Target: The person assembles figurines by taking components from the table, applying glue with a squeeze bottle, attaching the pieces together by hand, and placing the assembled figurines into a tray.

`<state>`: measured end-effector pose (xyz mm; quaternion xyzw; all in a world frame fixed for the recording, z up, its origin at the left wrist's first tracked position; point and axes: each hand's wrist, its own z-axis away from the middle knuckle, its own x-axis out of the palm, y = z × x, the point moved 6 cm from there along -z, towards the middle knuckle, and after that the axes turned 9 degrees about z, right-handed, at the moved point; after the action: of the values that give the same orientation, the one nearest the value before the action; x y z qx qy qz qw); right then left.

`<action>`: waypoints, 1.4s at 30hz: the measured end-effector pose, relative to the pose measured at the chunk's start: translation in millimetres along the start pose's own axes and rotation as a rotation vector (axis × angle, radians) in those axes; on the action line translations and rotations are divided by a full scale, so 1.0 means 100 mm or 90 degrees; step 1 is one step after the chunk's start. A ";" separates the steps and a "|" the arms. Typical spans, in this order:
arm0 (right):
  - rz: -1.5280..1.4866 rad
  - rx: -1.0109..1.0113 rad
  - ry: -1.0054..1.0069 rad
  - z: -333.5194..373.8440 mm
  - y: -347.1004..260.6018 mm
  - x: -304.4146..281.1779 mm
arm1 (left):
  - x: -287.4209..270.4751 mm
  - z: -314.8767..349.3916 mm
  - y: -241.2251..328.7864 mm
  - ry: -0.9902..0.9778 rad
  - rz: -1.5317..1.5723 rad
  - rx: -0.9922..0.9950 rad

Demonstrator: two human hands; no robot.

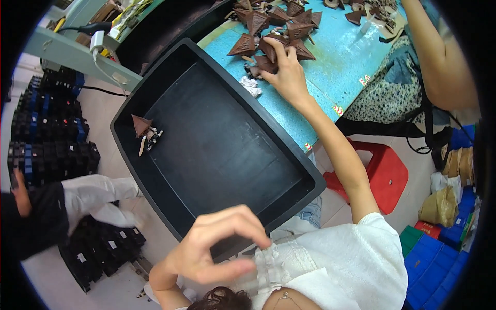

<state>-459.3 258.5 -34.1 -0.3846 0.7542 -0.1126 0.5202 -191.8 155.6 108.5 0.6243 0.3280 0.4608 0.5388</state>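
My right hand [287,75] reaches over the turquoise tabletop [328,77], fingers bent around a dark brown pointed piece [267,51] in a heap. Similar brown pieces [257,21] with flat angled sides lie around it, mixed with small beige and black bits. Close to my body, my left hand [217,248] hangs above the near end of a large black tray [201,134]. Its thumb and fingers curve apart with nothing between them. At the tray's left end sits one brown pointed piece [141,125] with small black and beige parts [151,137] beside it.
Crumpled white paper [251,86] lies near the tray's rim. A co-worker's arm [439,62] is at the right, above a red stool [380,178]. Another person's white-trousered leg [98,194] is at the left, near stacked black bins [54,160]. Blue crates [434,268] stand lower right.
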 end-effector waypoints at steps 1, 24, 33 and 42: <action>-0.055 -0.042 0.029 0.01 0.06 -0.03 | -0.05 -0.04 -0.03 0.012 -0.016 -0.011; -0.854 0.312 -0.413 1.33 -1.36 -0.67 | -0.67 -0.42 -0.51 0.354 0.434 0.012; -0.279 -0.138 -0.119 1.37 -1.75 -0.93 | -0.74 -0.22 -0.79 0.273 0.826 0.050; -0.216 -0.187 -0.070 1.43 -1.85 -0.99 | -0.68 -0.08 -0.86 0.304 0.918 -0.064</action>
<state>-232.8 235.1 77.8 -0.5834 0.6574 -0.0661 0.4724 -216.3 114.0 9.7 0.5420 -0.0750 0.8357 0.0469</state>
